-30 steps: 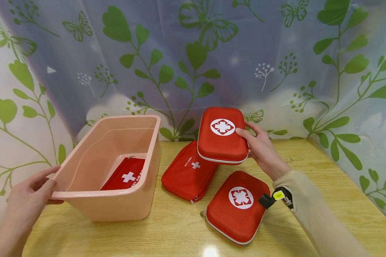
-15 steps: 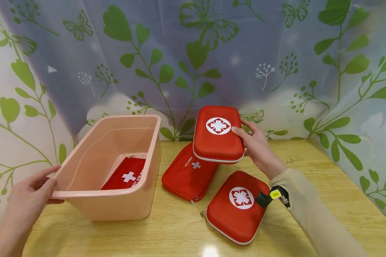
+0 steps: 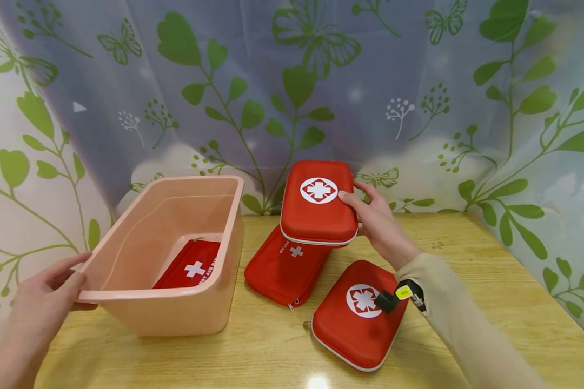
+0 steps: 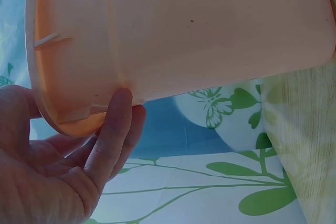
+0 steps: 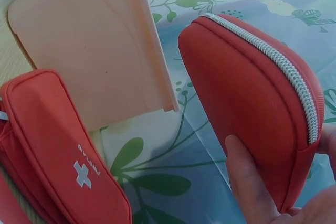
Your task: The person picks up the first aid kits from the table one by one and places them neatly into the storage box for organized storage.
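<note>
My right hand (image 3: 377,221) grips a red hard-shell first aid case (image 3: 318,208) by its right edge, thumb on top. The case is raised and overlaps the back of a flat red first aid bag (image 3: 284,270) in the head view. A white zipper (image 5: 283,64) runs along the held case in the right wrist view. My left hand (image 3: 48,297) pinches the near left corner of a pink plastic tub (image 3: 160,294), its fingers (image 4: 113,129) under the rim. Inside the tub lies a red first aid pouch (image 3: 190,265) with a white cross.
A second red hard-shell case (image 3: 357,340) lies on the wooden table (image 3: 272,351) at the front, below my right forearm. A patterned curtain (image 3: 350,97) hangs right behind the table. The tub's right wall (image 3: 233,259) stands between its inside and the flat bag.
My right hand has carried the held case leftward, further over the flat first aid bag and nearer the tub. My left hand and the tub stay where they were.
</note>
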`<action>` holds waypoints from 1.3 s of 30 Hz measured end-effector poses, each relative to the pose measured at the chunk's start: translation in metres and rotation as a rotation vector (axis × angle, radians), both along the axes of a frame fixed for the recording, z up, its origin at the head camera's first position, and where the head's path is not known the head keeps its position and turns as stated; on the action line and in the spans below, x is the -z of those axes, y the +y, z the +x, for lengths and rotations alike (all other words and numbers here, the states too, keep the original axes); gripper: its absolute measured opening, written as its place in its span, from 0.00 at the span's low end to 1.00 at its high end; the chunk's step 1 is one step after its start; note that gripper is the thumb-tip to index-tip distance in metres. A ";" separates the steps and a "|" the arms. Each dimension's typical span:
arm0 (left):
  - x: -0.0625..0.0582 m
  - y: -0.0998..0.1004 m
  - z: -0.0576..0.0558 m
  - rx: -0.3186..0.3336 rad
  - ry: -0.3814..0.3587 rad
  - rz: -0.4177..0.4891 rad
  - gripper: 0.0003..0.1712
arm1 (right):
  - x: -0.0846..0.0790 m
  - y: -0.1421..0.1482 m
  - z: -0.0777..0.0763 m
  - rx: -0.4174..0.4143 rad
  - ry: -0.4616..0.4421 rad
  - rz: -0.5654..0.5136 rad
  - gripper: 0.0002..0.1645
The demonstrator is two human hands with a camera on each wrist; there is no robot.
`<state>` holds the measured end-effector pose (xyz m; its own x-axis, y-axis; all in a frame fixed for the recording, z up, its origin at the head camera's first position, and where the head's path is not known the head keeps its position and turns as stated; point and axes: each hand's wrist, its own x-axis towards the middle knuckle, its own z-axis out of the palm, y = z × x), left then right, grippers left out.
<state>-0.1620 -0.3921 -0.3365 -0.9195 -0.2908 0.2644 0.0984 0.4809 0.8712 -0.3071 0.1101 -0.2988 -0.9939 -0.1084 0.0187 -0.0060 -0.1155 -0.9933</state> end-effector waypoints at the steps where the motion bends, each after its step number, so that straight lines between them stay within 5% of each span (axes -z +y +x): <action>1: 0.000 0.001 0.000 -0.003 -0.005 -0.001 0.24 | 0.000 -0.002 0.000 0.000 0.000 0.001 0.42; 39: 0.001 0.000 -0.001 -0.006 0.001 0.007 0.24 | -0.013 -0.062 0.001 -0.075 0.007 -0.101 0.40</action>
